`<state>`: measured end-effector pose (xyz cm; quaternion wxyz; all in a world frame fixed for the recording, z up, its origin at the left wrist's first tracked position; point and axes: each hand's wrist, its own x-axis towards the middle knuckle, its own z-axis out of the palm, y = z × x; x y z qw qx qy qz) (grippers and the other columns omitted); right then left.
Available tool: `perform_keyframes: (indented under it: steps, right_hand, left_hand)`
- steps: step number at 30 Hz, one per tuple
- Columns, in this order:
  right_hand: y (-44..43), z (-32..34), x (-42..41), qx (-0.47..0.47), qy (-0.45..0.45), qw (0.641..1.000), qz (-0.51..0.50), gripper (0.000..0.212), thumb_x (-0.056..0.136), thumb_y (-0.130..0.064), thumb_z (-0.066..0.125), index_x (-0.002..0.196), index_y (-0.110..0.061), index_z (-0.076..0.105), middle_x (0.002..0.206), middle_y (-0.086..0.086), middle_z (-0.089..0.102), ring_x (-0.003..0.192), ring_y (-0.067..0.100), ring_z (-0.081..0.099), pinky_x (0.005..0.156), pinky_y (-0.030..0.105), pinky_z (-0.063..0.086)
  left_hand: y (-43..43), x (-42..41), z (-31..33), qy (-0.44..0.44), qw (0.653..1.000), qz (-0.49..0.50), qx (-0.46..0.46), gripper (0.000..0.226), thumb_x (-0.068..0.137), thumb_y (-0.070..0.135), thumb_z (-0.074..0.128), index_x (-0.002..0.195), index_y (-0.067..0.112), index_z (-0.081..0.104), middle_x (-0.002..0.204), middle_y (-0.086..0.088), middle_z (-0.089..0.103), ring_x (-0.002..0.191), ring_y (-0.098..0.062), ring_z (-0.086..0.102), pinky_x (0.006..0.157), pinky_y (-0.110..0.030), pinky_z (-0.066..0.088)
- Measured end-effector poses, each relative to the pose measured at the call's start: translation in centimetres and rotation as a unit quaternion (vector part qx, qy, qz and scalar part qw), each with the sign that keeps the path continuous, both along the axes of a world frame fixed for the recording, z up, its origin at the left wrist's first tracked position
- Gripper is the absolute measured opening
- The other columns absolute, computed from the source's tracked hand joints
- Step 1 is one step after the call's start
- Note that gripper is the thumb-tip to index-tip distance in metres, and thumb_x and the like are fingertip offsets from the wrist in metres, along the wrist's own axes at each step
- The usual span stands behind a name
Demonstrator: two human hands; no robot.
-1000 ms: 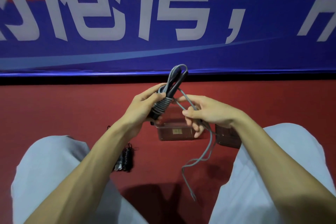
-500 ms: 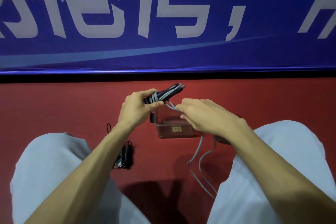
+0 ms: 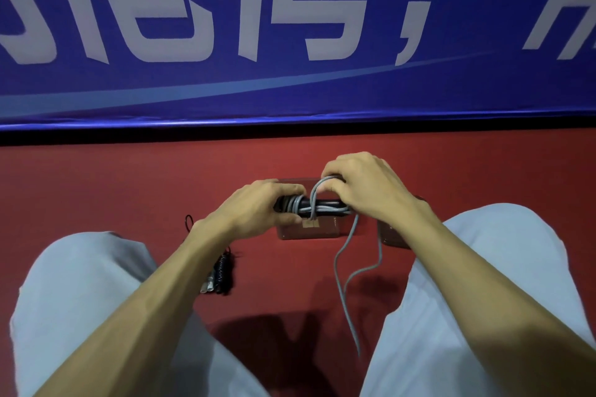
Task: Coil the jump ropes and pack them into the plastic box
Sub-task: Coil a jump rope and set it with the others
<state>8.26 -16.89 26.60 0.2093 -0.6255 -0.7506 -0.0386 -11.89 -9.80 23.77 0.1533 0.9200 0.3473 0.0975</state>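
Rope bundle [image 3: 322, 207], upright 1 s ago, now level over plastic box [image 3: 309, 231]: my L hand [image 3: 258, 213] grips one end, R hand [image 3: 364, 190] pinches grey cord [image 3: 313, 193] over top, another wrap nearly on, tail [image 3: 342, 271] left.

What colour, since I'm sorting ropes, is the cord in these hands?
Grey cord, around black handles; head view.

Head-worn view, forward and downward.

a wide blue printed banner [image 3: 483, 90] with large white characters and a red-orange stripe spans the back. beneath its lower edge runs a black strip [image 3: 96, 137], then flat red floor covering [image 3: 80, 187].
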Motion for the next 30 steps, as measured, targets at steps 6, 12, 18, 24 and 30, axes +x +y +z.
perform_keyframes:
  steps: [6, 12, 18, 24, 30]
  right_hand:
    - [0.5, -0.5, -0.4, -0.079, 0.087, 0.991, -0.057, 0.024, 0.086, -0.051, 0.064, 0.087, -0.028, 0.072, 0.063, -0.01, 0.06, 0.075, 0.02, 0.058, 0.07, 0.031, 0.044]
    - [0.9, -0.8, -0.4, -0.11, 0.174, 0.977, -0.052, 0.026, 0.078, -0.05, 0.072, 0.072, -0.025, 0.071, 0.056, -0.005, 0.067, 0.048, 0.01, 0.061, 0.056, 0.028, 0.049]
    - [1.8, -0.4, 1.7, -0.12, 0.239, 0.963, -0.032, 0.018, 0.076, -0.038, 0.078, 0.071, -0.022, 0.074, 0.07, 0.009, 0.071, 0.063, 0.01, 0.059, 0.067, 0.033, 0.049]
    - [1.9, -0.6, 1.7, -0.19, 0.461, 0.867, 0.023, 0.012, 0.087, -0.017, 0.068, 0.079, -0.014, 0.076, 0.082, 0.009, 0.069, 0.078, 0.015, 0.06, 0.079, 0.031, 0.047]
    - [1.3, 0.0, -0.6, -0.202, 0.516, 0.831, 0.045, 0.038, 0.102, -0.03, 0.043, 0.089, 0.0, 0.062, 0.064, 0.005, 0.059, 0.058, 0.018, 0.056, 0.051, 0.023, 0.049]
  left_hand:
    - [-0.7, 0.0, -0.2, 0.023, 1.0, 0.005, 0.009, 0.05, 0.088, 0.049, 0.062, 0.134, 0.041, 0.045, 0.104, 0.009, 0.048, 0.1, -0.021, 0.058, 0.084, -0.04, 0.048]
    - [-1.8, 0.4, 0.3, -0.014, 1.0, 0.022, -0.009, 0.063, 0.066, 0.08, 0.06, 0.121, 0.05, 0.057, 0.087, 0.016, 0.054, 0.088, -0.009, 0.053, 0.077, -0.035, 0.048]
    - [-1.1, -0.1, 0.9, -0.066, 0.997, 0.044, -0.018, 0.053, 0.082, 0.058, 0.063, 0.132, 0.045, 0.054, 0.093, 0.014, 0.052, 0.094, -0.013, 0.056, 0.082, -0.037, 0.048]
    - [-1.2, -0.5, 2.0, -0.255, 0.945, 0.022, -0.204, 0.029, 0.089, 0.011, 0.065, 0.114, 0.026, 0.07, 0.08, 0.02, 0.069, 0.072, 0.003, 0.06, 0.063, -0.013, 0.046]
    - [-1.1, -0.4, 2.7, -0.438, 0.834, 0.067, -0.329, 0.04, 0.089, 0.014, 0.06, 0.121, 0.039, 0.066, 0.096, 0.0, 0.07, 0.065, -0.018, 0.062, 0.051, -0.028, 0.047]
